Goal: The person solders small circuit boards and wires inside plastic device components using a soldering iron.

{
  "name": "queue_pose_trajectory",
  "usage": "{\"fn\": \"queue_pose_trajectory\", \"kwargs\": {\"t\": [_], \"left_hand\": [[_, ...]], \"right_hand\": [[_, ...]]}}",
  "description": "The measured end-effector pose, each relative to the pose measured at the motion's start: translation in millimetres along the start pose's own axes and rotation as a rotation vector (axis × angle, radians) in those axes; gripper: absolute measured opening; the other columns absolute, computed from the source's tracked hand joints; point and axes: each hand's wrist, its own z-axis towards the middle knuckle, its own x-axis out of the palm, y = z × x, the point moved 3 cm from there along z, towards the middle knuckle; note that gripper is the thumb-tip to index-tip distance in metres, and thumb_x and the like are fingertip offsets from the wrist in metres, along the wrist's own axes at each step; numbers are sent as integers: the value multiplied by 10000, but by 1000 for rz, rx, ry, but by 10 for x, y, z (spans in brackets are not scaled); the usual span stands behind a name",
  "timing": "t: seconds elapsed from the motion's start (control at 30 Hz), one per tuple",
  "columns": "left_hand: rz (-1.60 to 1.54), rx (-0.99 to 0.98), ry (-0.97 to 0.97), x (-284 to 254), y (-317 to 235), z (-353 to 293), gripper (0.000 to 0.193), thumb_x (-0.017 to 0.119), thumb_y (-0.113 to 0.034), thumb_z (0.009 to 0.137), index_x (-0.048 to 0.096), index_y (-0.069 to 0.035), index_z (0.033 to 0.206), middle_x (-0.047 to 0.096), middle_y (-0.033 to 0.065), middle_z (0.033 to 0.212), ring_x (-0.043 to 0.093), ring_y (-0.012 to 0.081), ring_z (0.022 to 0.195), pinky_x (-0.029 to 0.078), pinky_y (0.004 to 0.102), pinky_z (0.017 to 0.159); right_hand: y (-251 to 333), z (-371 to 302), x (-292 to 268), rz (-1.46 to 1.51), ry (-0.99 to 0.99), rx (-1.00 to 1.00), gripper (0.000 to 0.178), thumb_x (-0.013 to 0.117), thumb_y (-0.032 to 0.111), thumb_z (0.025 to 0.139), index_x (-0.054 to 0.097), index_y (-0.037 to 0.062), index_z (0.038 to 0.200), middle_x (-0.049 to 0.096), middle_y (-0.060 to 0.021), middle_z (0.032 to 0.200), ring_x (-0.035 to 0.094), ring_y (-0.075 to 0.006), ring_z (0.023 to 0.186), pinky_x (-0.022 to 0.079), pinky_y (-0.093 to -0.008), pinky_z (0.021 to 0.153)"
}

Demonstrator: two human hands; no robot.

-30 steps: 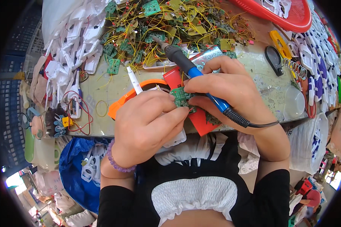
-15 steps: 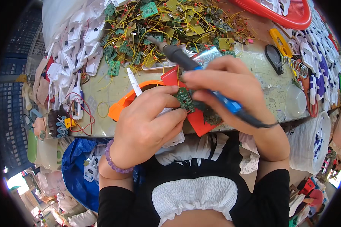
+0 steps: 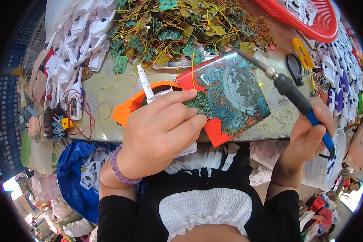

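My left hand (image 3: pixel 161 131) is closed on a small green circuit board (image 3: pixel 200 103), pinching it near its edge. A white plastic housing (image 3: pixel 145 82) with a long narrow arm sticks out beyond the same hand; how it is gripped is hidden under the palm. Off to the right, my right hand (image 3: pixel 308 135) is wrapped round the blue grip of a soldering iron (image 3: pixel 292 92). The iron's tip points up and left, apart from the board. Beneath the board lies a flat red item (image 3: pixel 234 90) with an ornate dark teal picture. An orange plastic piece (image 3: pixel 125 109) rests beside my left hand.
A heap of circuit boards with yellow wires (image 3: pixel 177 32) covers the table's far side. White plastic housings (image 3: pixel 72 52) pile up at the left. A red basket (image 3: pixel 324 30), a black ring-shaped part (image 3: pixel 294 68) and a coiled metal spring (image 3: pixel 316 80) are at the right.
My right hand has drawn the soldering iron away from the board, to the right and nearer me, uncovering the red item's picture. My left hand still grips the board in nearly the same place.
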Motion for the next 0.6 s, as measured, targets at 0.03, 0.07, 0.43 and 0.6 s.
{"fn": "queue_pose_trajectory", "kwargs": {"t": [0.03,0.07,0.43,0.6], "left_hand": [[-2,1,-2,-3,-3,-1,244,755,-23,615,687,-81,842,626,36,776,659,288,916,542,351,729],[-3,-1,-2,-6,-10,0,244,755,-23,615,687,-81,842,626,36,776,659,288,916,542,351,729],[32,3,-19,6,-51,28,236,754,-9,608,684,-77,822,622,36,758,664,281,903,549,347,723],[39,-12,-13,5,-63,21,231,751,-7,610,681,-76,819,621,35,762,664,280,907,548,347,724]], "right_hand": [[21,-8,-25,-32,12,-50,397,541,408,916,575,19,988,545,-112,819,481,-214,703,381,-325,611],[54,-28,-49,11,6,-62,386,527,417,919,565,34,950,534,-96,794,464,-204,686,364,-321,596],[247,26,22,184,249,-50,289,475,345,919,511,83,803,392,-10,598,323,-139,557,228,-305,546],[249,17,46,180,158,4,372,590,438,877,584,79,780,479,-12,599,402,-148,533,287,-297,520]]}}
